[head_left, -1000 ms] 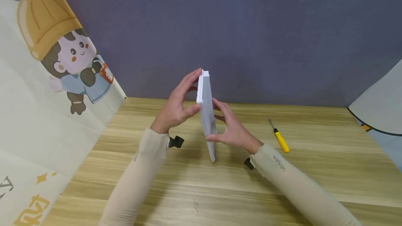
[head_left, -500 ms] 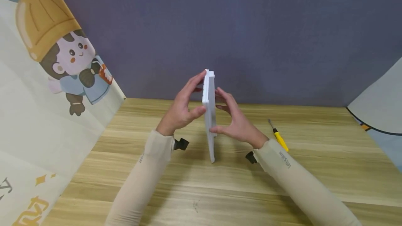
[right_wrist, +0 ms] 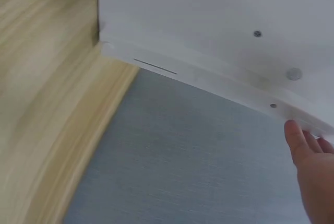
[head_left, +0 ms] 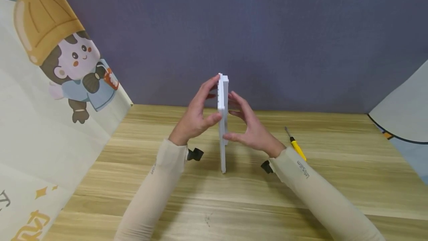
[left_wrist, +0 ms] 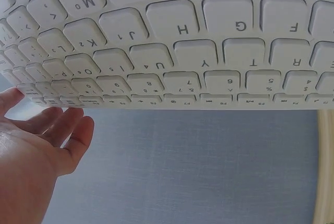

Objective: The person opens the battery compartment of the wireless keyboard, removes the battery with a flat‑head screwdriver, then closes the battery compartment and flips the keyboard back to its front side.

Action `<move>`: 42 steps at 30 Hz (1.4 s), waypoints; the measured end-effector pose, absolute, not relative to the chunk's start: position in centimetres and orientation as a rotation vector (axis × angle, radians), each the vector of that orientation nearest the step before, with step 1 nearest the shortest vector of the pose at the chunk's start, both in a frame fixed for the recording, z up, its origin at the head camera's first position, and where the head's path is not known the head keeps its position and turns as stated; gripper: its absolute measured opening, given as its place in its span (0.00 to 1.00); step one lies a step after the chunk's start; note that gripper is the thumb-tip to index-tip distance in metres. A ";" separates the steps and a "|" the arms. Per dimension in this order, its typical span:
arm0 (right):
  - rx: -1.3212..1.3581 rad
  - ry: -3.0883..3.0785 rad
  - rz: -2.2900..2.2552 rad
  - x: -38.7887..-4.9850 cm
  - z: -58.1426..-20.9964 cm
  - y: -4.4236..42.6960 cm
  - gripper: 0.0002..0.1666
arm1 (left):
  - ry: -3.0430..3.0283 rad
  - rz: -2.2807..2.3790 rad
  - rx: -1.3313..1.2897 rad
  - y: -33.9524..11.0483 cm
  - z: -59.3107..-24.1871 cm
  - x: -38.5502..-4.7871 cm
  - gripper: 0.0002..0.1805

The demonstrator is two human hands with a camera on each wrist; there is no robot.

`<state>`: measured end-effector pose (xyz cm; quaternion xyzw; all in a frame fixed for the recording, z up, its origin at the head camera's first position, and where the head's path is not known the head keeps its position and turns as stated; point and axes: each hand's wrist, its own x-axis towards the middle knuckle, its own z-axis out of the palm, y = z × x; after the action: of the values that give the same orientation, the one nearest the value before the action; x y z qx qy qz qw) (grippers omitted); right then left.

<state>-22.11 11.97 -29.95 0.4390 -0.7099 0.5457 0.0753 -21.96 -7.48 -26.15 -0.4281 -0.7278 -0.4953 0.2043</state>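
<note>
A white keyboard point(head_left: 223, 155) stands on its short end on the table, nearly upright and edge-on in the head view. My left hand point(head_left: 195, 118) holds its upper part from the key side, thumb on the near edge and fingers reaching to the far top. From the back, my right hand point(head_left: 254, 131) grips it lower down, thumb on the near edge; its other fingertips are partly hidden. Keys of the keyboard point(left_wrist: 177, 54) fill the top of the left wrist view. Screws dot its white underside point(right_wrist: 193, 20) in the right wrist view.
A screwdriver point(head_left: 297, 146) with a yellow handle lies right of the keyboard on the wooden table point(head_left: 187, 207). A dark grey wall panel point(head_left: 267, 40) rises behind the table. A printed cartoon curtain point(head_left: 30, 122) hangs at the left.
The keyboard's top has swung a little right, bringing it from leaning to nearly upright. Both hands have shifted right with it, the right one also slightly higher. The screwdriver still lies on the table.
</note>
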 end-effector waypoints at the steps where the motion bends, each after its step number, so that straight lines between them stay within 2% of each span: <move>1: 1.316 -2.115 1.628 -22.1 -29.8 12.0 0.64 | -2.037 -1.388 -1.192 -7.4 -25.9 -21.7 0.60; 23: 1.332 -2.028 1.474 -22.2 -25.3 12.3 0.64 | -2.096 -1.507 -1.206 -6.6 -27.3 -21.2 0.61; 31: 1.349 -2.031 1.442 -22.0 -24.7 12.4 0.63 | -2.091 -1.463 -1.213 -6.7 -30.5 -23.9 0.54; 42: 1.351 -2.030 1.397 -21.9 -24.1 12.4 0.61 | -2.129 -1.525 -1.227 -6.4 -28.1 -21.5 0.61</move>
<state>-21.94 12.44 -24.15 0.4743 -0.7123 0.4904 0.1649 -21.50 -6.41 -28.13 -0.4210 -0.7305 -0.5232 0.1243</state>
